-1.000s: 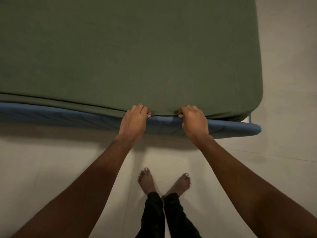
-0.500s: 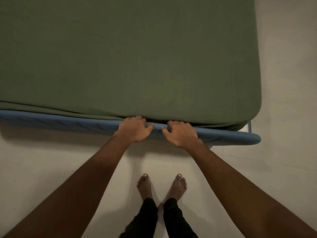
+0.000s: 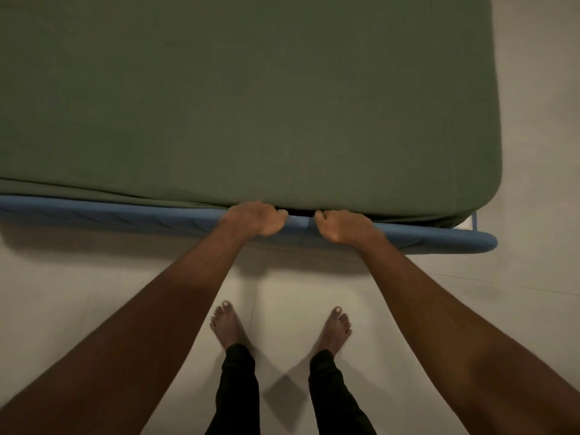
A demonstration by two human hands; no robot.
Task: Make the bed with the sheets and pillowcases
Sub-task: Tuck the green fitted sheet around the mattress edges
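A green sheet [image 3: 244, 98] lies smooth over the mattress and fills the upper part of the view. Its near edge hangs just above the blue padded bed frame [image 3: 103, 211]. My left hand [image 3: 254, 218] and my right hand [image 3: 343, 226] sit close together at that edge, fingers curled under the sheet's hem, between mattress and frame. A small dark gap shows between the two hands. The fingertips are hidden under the fabric. The mattress's right corner [image 3: 483, 196] is covered by the sheet.
I stand barefoot on a pale tiled floor [image 3: 94, 293], my feet [image 3: 227, 324] a little back from the frame. The frame's rounded right end [image 3: 486, 241] sticks out past the mattress corner. Open floor runs along the right side of the bed.
Both hands have dropped from the top of the sheet's edge and curled under it at the frame. They have come closer together. My feet have stepped apart.
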